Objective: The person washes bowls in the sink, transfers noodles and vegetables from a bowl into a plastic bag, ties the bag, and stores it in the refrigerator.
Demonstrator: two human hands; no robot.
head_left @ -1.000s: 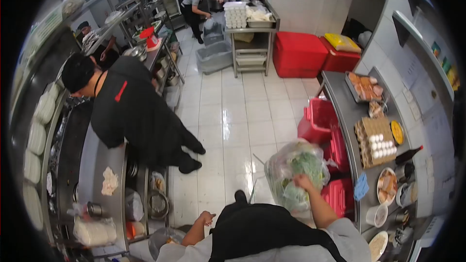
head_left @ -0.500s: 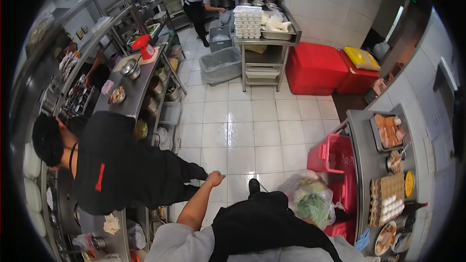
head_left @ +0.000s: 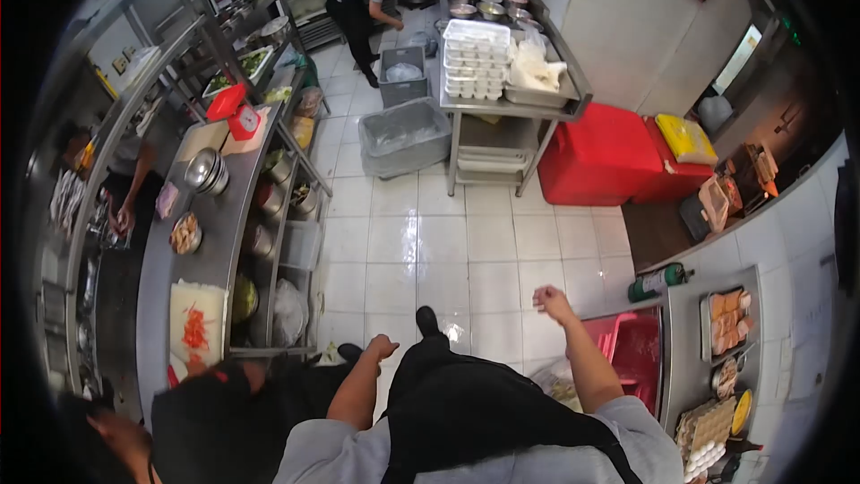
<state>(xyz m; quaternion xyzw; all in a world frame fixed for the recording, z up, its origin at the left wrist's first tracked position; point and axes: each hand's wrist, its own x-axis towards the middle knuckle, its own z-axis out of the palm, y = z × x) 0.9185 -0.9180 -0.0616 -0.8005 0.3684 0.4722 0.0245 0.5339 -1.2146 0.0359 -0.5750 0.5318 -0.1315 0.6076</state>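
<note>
My left hand (head_left: pixel 383 347) hangs low in front of me with its fingers curled together; whether anything small is inside is hidden. Out to the right, my right hand (head_left: pixel 552 301) is raised over the floor tiles, its fingers partly apart and nothing in them. Below my right forearm, a clear plastic bag (head_left: pixel 561 385) of greens shows in part beside my apron. A red bin (head_left: pixel 634 350) stands under the right counter, close to that forearm.
A steel counter (head_left: pixel 246 242) with a red scale (head_left: pixel 235 111) runs along the left; a co-worker in black (head_left: pixel 215 421) is close at lower left. Ahead are grey crates (head_left: pixel 405 134), a steel table (head_left: pixel 502 108), red coolers (head_left: pixel 600 157) and another person bending (head_left: pixel 363 0).
The view has moved forward, so the co-worker in black, the bag and the right counter slide down. My right hand, on the bag earlier, is now off it and raised.
</note>
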